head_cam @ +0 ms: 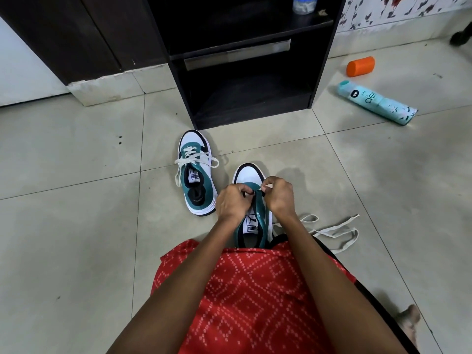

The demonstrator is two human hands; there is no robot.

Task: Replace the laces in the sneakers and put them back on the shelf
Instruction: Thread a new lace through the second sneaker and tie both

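Gripping sneaker, lace; jar on shelf

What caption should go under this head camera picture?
Left hand and right hand thread a white lace into a teal sneaker; laced twin waits near black shelf.

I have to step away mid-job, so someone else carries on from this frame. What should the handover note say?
Left hand grips the near sneaker by its front eyelets. Right hand pinches one end of the lace there; the rest trails on the floor to the right.
Far sneaker stands on the floor before the shelf, threaded but loose and untied.
Left: lace the near sneaker, probably tighten both, then shelve both.
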